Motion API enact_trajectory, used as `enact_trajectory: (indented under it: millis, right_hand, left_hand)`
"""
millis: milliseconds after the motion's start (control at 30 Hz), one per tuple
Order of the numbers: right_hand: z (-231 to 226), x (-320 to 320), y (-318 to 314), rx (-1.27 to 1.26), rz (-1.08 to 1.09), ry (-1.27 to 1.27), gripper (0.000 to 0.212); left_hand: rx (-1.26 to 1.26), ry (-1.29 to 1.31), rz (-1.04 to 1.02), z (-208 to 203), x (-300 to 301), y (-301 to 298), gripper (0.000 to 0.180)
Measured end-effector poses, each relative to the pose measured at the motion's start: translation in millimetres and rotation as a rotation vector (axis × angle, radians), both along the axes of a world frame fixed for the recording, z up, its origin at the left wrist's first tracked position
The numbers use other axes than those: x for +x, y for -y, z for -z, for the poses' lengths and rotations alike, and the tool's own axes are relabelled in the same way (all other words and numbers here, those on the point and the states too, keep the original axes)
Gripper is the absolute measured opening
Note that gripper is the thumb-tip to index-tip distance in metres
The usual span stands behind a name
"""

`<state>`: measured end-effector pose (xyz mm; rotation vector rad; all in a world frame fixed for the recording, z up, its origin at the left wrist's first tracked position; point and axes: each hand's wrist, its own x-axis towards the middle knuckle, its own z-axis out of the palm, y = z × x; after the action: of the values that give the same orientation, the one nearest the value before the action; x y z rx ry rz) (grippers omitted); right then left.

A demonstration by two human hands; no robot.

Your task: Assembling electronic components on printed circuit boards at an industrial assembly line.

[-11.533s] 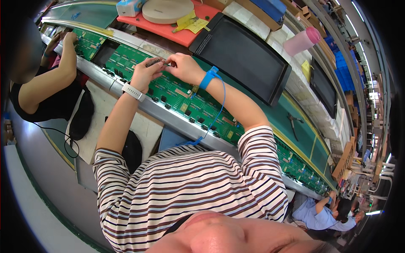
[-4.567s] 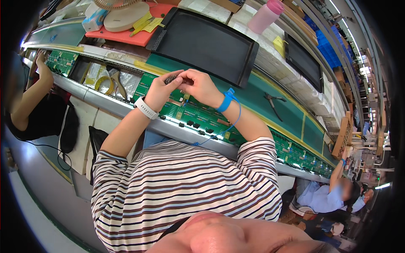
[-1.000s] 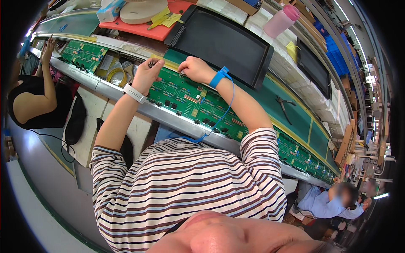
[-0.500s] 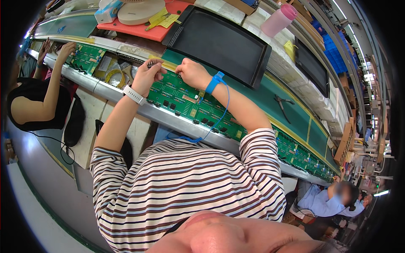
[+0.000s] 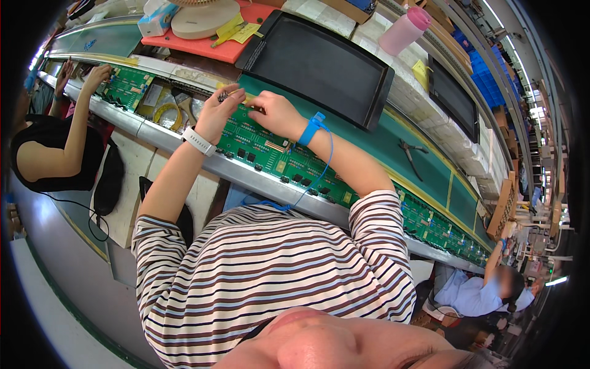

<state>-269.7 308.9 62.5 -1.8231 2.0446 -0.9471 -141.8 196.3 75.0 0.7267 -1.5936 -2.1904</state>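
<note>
My left hand, with a pale watch strap at the wrist, is closed on several small dark electronic components whose kind is too small to make out. It hovers over the far edge of a green circuit board in the rail in front of me. Close to its fingertips is my right hand, wearing a blue wrist strap with a coiled cord. Its fingers are curled toward the thumb, and anything between them is too small to see. Black parts line the board's near edge.
Beyond the board lies a large black tray. Pliers rest on the green surface at right. A pink bottle stands farther back. At left, an open bin holds a yellow tape roll. Co-workers sit at both sides.
My right hand has lifted off the board, and its fingertips now point toward my left hand. My left hand has turned slightly, still holding the small components.
</note>
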Motion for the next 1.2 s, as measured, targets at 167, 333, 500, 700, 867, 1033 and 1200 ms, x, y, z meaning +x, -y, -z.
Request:
enact_trajectory:
  millis: [167, 333, 500, 700, 867, 1033, 1200]
  right_hand:
    - [-7.2, 6.4, 11.4, -0.021, 0.010, 0.663, 0.017]
    - [5.0, 2.1, 18.4, 0.022, -0.008, 0.873, 0.012]
    - [0.5, -4.1, 24.4, 0.128, 0.094, 1.104, 0.012]
    - [6.7, -19.2, 26.9, 0.126, 0.114, 1.287, 0.013]
    - [4.1, -13.0, 26.8, 0.139, 0.072, 1.176, 0.012]
    - [-0.9, -8.9, 27.0, 0.121, 0.094, 1.155, 0.011]
    - [12.2, -30.6, 31.3, 0.172, 0.183, 0.996, 0.011]
  left_hand:
    - [0.233, -0.136, 0.088, 3.9, -7.7, -9.4, 0.035]
    - [0.280, -0.144, 0.113, 9.0, -9.3, -7.4, 0.042]
    - [0.299, -0.141, 0.111, 13.2, -6.5, -2.2, 0.049]
    - [0.224, -0.052, 0.043, 9.8, -3.9, 4.2, 0.036]
    - [0.162, 0.014, 0.042, 18.3, -5.2, 12.5, 0.025]
    - [-0.014, 0.094, 0.042, 15.2, -5.9, 15.2, 0.025]
    - [0.041, 0.080, -0.020, 5.4, -0.9, 9.7, 0.037]
